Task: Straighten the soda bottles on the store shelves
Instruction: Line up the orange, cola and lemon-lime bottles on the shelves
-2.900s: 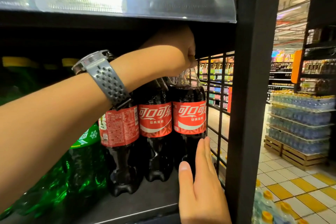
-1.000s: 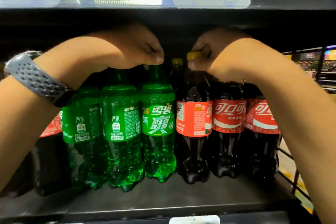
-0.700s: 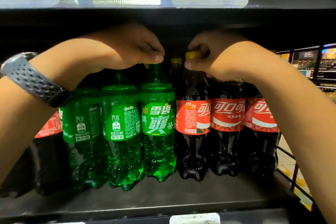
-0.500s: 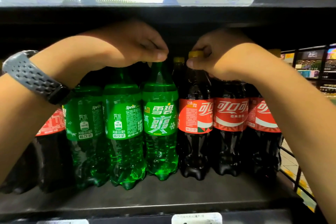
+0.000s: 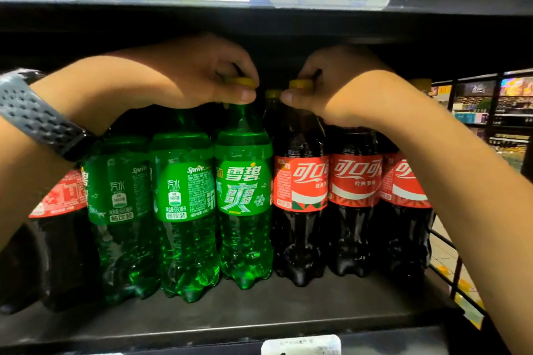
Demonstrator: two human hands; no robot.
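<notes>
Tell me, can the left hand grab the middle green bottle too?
Probably yes, once it lets go. The left hand is pinching the cap of the rightmost green bottle, and the middle green bottle stands right beside it in the front row, with nothing in front.

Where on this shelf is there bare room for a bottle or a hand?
Free: the bare shelf strip between the bottle bases and the front edge, widest before the cola bottles. Crowded: Sprite bottles and cola bottles stand packed, no gaps, and the left hand and right hand, each gripping a cap, take up the space under the upper shelf.
</notes>
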